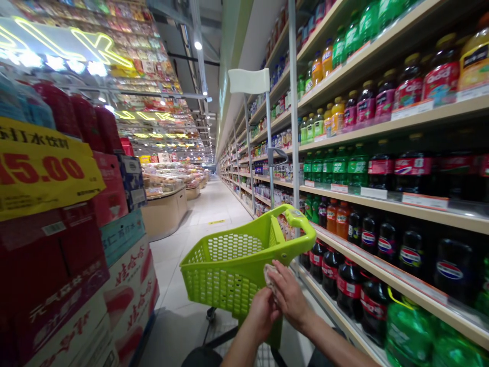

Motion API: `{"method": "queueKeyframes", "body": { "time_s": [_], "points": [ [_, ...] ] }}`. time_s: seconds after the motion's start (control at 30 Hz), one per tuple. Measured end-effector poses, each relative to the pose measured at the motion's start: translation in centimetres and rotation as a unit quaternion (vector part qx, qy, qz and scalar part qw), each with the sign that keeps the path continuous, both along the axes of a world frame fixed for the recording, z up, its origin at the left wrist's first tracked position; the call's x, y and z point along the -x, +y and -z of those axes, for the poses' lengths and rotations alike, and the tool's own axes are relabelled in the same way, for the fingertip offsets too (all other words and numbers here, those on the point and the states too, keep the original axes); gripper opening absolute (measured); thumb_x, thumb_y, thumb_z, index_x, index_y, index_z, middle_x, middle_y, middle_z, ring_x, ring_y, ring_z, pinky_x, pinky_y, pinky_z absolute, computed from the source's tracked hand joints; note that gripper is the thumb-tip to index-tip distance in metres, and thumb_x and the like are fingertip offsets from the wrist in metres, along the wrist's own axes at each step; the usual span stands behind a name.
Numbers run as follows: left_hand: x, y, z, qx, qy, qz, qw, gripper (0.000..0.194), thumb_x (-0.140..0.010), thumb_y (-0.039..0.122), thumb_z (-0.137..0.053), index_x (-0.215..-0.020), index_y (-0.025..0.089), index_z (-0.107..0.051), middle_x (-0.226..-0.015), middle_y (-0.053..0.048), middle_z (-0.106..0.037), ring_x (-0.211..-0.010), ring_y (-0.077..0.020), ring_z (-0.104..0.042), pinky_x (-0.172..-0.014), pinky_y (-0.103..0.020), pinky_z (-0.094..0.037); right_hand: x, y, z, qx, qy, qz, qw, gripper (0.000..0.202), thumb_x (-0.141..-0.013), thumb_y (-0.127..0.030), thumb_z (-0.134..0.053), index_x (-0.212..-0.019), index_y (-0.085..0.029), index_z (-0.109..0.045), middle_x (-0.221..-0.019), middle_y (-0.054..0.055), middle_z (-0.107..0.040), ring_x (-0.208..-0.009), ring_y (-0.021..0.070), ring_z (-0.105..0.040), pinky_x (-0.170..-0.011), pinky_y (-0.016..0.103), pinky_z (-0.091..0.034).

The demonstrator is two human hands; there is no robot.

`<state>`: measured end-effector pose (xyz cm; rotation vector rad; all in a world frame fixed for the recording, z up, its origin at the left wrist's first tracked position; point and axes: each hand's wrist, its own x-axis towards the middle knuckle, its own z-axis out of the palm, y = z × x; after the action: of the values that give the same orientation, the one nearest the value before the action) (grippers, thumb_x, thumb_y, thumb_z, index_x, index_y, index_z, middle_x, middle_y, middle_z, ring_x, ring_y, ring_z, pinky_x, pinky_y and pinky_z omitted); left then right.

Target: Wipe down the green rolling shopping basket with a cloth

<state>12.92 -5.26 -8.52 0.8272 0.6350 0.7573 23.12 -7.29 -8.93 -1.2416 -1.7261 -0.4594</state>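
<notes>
My right hand [289,294] and my left hand [263,312] come together low in the head view, at the rear side of a lime-green shopping cart [229,284]. A crumpled pale cloth [269,273] pokes out between them. Fingers of the right hand lie bent over the cloth, close to the cart's green plastic. Curled fingers of the left hand press against the cloth's lower end, just under the right palm. Whether the cloth touches the cart is hard to see. The cart's perforated basket is tilted, with its handle [305,237] at the right.
Shelves [382,216] packed with drink bottles run along the right, close to the cart handle. Stacked drink cartons [130,290] with a yellow price sign [46,168] stand at the left. A tiled aisle [204,204] leads away past rounded display counters [166,211].
</notes>
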Motion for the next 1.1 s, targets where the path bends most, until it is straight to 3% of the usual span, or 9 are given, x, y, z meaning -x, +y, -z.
{"method": "queueKeyframes", "body": {
  "time_s": [0.13,0.2,0.33,0.47,0.53,0.6,0.7,0.9,1.1],
  "points": [
    [0.5,0.1,-1.1,0.038,-0.029,0.092,0.995,0.022,-0.072,0.038,-0.048,-0.074,0.018,-0.056,-0.069,-0.001,-0.059,-0.062,-0.0121,-0.056,-0.057,-0.023,-0.04,-1.7,-0.9,1.0,0.015,-0.135,-0.032,0.99,0.059,-0.075,-0.032,-0.056,-0.129,-0.015,-0.04,-0.135,0.017,-0.038,-0.127,0.029,-0.028,-0.097,0.052,-0.035],
    [0.8,0.3,-1.7,0.02,-0.007,0.135,0.991,0.029,-0.074,0.043,-0.041,-0.079,0.019,-0.057,-0.078,-0.002,-0.061,-0.072,-0.0147,-0.058,-0.061,-0.026,-0.042,-2.8,-0.7,-0.1,-0.01,-0.156,-0.056,0.986,0.047,-0.08,-0.026,-0.052,-0.126,-0.018,-0.044,-0.129,0.014,-0.046,-0.126,0.0239,-0.033,-0.096,0.046,-0.038],
    [1.1,1.7,-3.6,-0.2,0.198,0.048,0.958,0.032,-0.075,0.035,-0.039,-0.096,0.018,-0.057,-0.106,-0.006,-0.06,-0.1,-0.0196,-0.054,-0.083,-0.035,-0.042,-5.8,1.1,-4.6,-0.089,-0.133,-0.021,0.987,0.035,-0.086,-0.011,-0.038,-0.113,-0.023,-0.056,-0.123,0.009,-0.053,-0.124,0.019,-0.036,-0.099,0.045,-0.037],
    [2.1,4.2,-5.4,-0.514,0.391,-0.153,0.748,0.041,-0.072,0.017,-0.042,-0.111,0.011,-0.052,-0.127,-0.012,-0.048,-0.12,-0.019,-0.038,-0.105,-0.033,-0.024,-7.1,2.2,-5.3,-0.081,-0.143,-0.002,0.986,0.033,-0.087,-0.01,-0.036,-0.105,-0.022,-0.061,-0.121,0.008,-0.055,-0.124,0.0207,-0.036,-0.099,0.05,-0.034],
    [2.7,5.3,-5.9,-0.578,0.462,-0.142,0.658,0.05,-0.071,0.016,-0.044,-0.121,0.011,-0.045,-0.138,-0.011,-0.036,-0.129,-0.0201,-0.026,-0.108,-0.036,-0.016,-6.4,2.0,-3.2,-0.027,-0.189,-0.043,0.981,0.031,-0.087,-0.011,-0.039,-0.101,-0.024,-0.063,-0.118,0.005,-0.058,-0.12,0.0189,-0.041,-0.099,0.047,-0.036],
    [3.3,6.2,-6.1,-0.572,0.531,-0.077,0.62,0.062,-0.069,0.016,-0.047,-0.129,0.013,-0.035,-0.143,-0.01,-0.026,-0.132,-0.022,-0.018,-0.108,-0.043,-0.014,-5.5,1.5,-0.9,0.025,-0.225,-0.077,0.971,0.028,-0.086,-0.012,-0.043,-0.098,-0.026,-0.063,-0.115,0.003,-0.06,-0.116,0.0167,-0.046,-0.098,0.041,-0.038],
    [3.7,7.0,-6.1,-0.529,0.591,0.01,0.609,0.072,-0.067,0.016,-0.049,-0.135,0.016,-0.023,-0.145,-0.01,-0.019,-0.133,-0.0232,-0.016,-0.106,-0.053,-0.014,-4.9,1.4,-0.2,0.018,-0.245,-0.082,0.966,0.027,-0.085,-0.011,-0.044,-0.098,-0.026,-0.063,-0.116,0.002,-0.059,-0.119,0.0166,-0.043,-0.098,0.04,-0.039],
    [3.6,7.4,-6.0,-0.522,0.603,0.046,0.602,0.074,-0.068,0.021,-0.051,-0.136,0.02,-0.021,-0.146,-0.007,-0.015,-0.134,-0.0225,-0.014,-0.106,-0.053,-0.012,-6.9,3.1,-5.2,-0.116,-0.225,0.041,0.967,0.032,-0.087,-0.008,-0.037,-0.103,-0.021,-0.061,-0.122,0.007,-0.054,-0.128,0.0194,-0.027,-0.103,0.049,-0.028],
    [3.2,7.4,-6.1,-0.539,0.589,0.049,0.6,0.072,-0.067,0.016,-0.051,-0.134,0.022,-0.026,-0.144,-0.004,-0.024,-0.132,-0.0228,-0.019,-0.107,-0.049,-0.014,-6.5,2.3,1.7,-0.01,-0.32,-0.051,0.946,0.025,-0.087,-0.013,-0.042,-0.087,-0.023,-0.065,-0.112,0.001,-0.062,-0.119,0.014,-0.042,-0.1,0.035,-0.036]
  ]
}}
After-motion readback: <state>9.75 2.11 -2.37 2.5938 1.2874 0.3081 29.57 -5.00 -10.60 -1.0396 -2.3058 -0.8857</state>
